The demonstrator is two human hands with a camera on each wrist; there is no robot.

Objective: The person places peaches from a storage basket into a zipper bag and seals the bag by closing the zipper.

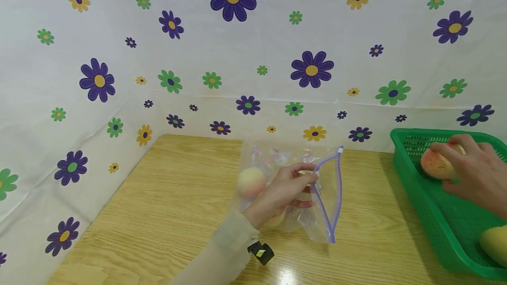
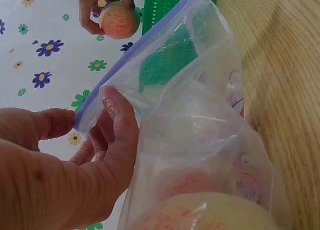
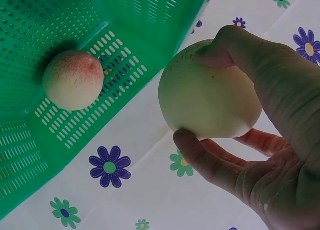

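My left hand [image 1: 291, 184] pinches the purple-edged rim of a clear zip bag [image 1: 325, 223], whose mouth gapes to the right. Inside the bag lie a pale peach [image 1: 251, 182] with a pink blush and another, partly hidden behind my left wrist. My right hand [image 1: 475, 166] grips a peach [image 1: 437, 162] between thumb and fingers, over the far part of the green basket [image 1: 431, 214]. From the right wrist, this held peach [image 3: 210, 98] looks pale with small reddish specks near the thumb. Another peach [image 3: 74, 80] rests in the basket.
The basket has perforated walls and stands at the right on a wood-grain table [image 1: 178, 188]. Behind and to the left hangs a white flower-print cloth [image 1: 269, 47]. A black strap device [image 1: 260, 252] sits at my left wrist.
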